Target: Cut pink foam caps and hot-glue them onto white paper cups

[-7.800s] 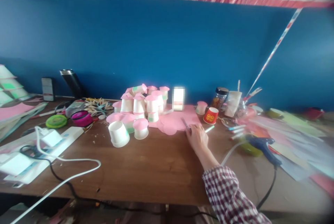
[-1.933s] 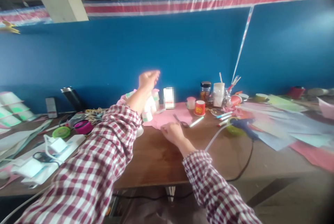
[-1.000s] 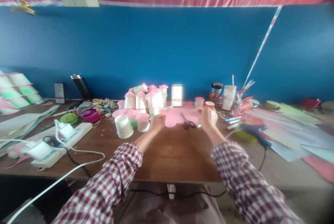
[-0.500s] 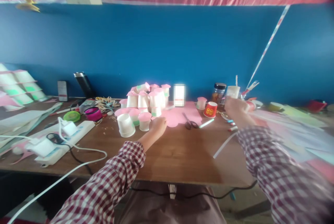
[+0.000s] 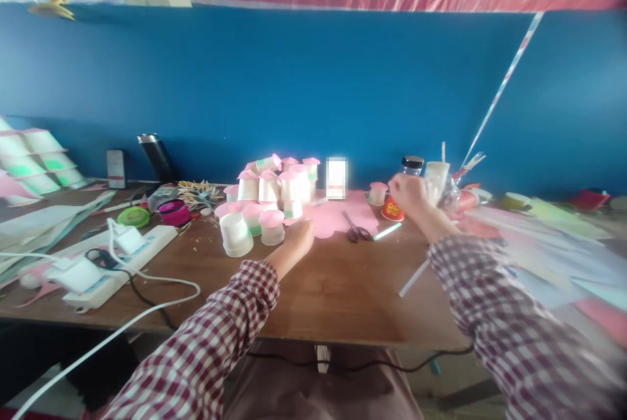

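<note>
The scissors [image 5: 356, 230] lie with their blades on a sheet of pink paper [image 5: 336, 212] and their handles at its near edge, on the brown wooden table [image 5: 323, 302]. Left of the scissors, the left hand [image 5: 300, 237] is low by the paper's near edge, fingers curled inward; whether it pinches anything I cannot tell. Right of the scissors and a little beyond them, the right hand [image 5: 410, 193] is bent into a loose fist. It covers part of the red paper cup [image 5: 392, 210], which stands to the scissors' right; whether the fingers touch the cup or hold something is hidden.

A capped felt-tip pen [image 5: 386, 232] lies just right of the scissors' handles. Beyond the scissors, slightly right, stands a small white cup with a pink paper top [image 5: 377, 195]. Farther right and behind are a black-lidded jar [image 5: 412, 164] and a stack of white cups [image 5: 435, 177]. Well left of the scissors, an upside-down white paper cup [image 5: 236, 235] stands before a pile of pink-topped cups [image 5: 268, 186].
</note>
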A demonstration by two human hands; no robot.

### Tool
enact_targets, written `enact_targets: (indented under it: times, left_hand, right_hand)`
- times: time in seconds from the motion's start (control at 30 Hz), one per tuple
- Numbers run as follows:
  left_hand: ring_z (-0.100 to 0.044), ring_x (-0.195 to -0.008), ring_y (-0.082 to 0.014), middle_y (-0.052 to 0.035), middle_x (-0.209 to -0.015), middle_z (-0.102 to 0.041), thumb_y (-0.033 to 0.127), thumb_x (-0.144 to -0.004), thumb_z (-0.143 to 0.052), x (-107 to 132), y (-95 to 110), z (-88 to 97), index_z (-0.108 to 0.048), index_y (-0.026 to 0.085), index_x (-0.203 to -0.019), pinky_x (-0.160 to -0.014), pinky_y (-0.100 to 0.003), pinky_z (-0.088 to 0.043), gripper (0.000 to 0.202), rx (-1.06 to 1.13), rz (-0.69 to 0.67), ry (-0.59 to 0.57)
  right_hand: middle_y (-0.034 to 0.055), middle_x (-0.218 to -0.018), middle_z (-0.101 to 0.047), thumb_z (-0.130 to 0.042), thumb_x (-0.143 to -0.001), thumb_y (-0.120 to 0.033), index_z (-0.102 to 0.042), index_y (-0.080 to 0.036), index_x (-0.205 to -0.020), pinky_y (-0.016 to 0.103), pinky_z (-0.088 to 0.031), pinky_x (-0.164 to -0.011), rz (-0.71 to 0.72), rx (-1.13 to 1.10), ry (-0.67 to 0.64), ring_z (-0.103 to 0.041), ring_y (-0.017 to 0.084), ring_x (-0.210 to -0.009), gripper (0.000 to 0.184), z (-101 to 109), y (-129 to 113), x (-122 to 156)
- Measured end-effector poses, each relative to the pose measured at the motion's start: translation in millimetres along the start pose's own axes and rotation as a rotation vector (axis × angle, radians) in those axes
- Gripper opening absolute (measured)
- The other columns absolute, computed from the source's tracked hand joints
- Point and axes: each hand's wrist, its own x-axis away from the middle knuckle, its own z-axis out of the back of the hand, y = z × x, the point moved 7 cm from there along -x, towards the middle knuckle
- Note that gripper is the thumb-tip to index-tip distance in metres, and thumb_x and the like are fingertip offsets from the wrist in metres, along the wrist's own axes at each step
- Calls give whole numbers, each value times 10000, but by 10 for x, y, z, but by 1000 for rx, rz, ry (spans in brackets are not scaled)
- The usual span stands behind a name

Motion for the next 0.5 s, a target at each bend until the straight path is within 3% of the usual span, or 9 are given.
enact_targets:
  times: [0.1,0.2,0.27,0.33,0.5]
  left_hand:
    - [-573,-973,-256,-119,-915,-625,179,-798,-542,1,6,-31,-614,153,-778,-824,-327,-408,79,-157,3,-2]
    - [-577,-966,-262,-124,-982,-621,202,-805,-537,18,39,-40,-616,159,-852,-814,-342,-412,102,-262,-10,0]
    - [-581,-955,-260,-127,-1028,-616,242,-835,-500,34,105,-33,-619,163,-910,-803,-347,-418,161,-323,-47,3]
    - [-587,-943,-257,-128,-1058,-616,269,-865,-452,48,208,-13,-622,167,-958,-790,-349,-427,219,-361,-106,16]
    - [-587,-972,-267,-112,-1059,-641,246,-894,-395,38,461,67,-629,175,-1003,-811,-379,-438,268,-297,-154,55]
  right_hand:
    - [135,-1387,-447,-671,-745,-307,-362,-255,-1398,525,-319,-998,224,-77,19,-372,344,-1283,724,-121,-433,101]
    - [117,-1236,-593,-615,-804,-328,-507,-236,-1299,406,-425,-930,315,-411,-167,-539,277,-1137,515,-383,-703,161]
    - [112,-1116,-660,-539,-860,-401,-569,-207,-1225,335,-489,-824,271,-700,-286,-618,237,-1005,415,-516,-760,146]
    - [117,-1108,-664,-446,-893,-497,-562,-185,-1221,293,-519,-722,190,-893,-343,-643,217,-943,467,-579,-732,103]
    - [143,-1353,-500,-315,-883,-638,-391,-212,-1369,267,-537,-619,53,-1119,-397,-664,201,-888,651,-466,-562,81]
